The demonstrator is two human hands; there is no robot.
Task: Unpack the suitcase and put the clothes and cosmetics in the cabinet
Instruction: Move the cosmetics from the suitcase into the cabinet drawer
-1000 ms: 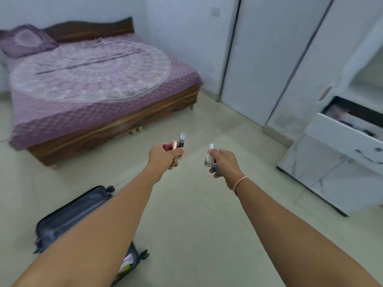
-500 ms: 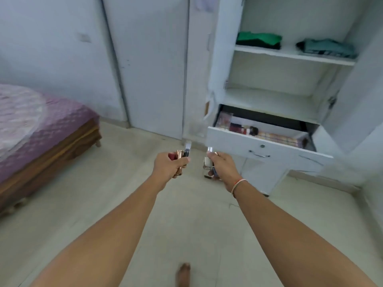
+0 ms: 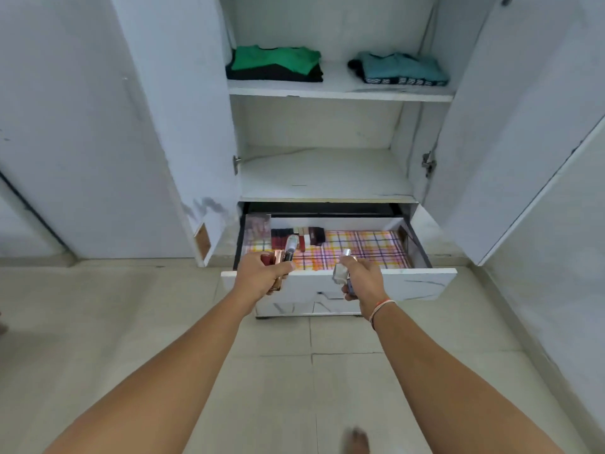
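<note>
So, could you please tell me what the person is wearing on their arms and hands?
Both forearms are bare, with no sleeves in view. The right wrist carries a thin thread bracelet, orange and pale with a darker strand. The left hand and right hand wear no gloves; rings cannot be made out.

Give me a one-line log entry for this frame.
phase: carrying to drawer | left hand: holds cosmetic tubes | right hand: holds small bottle | drawer: open, cosmetics inside | folded clothes: top shelf

Pale tiled floor [image 3: 131,339] meets a white wall [image 3: 49,126] under soft, even light.
</note>
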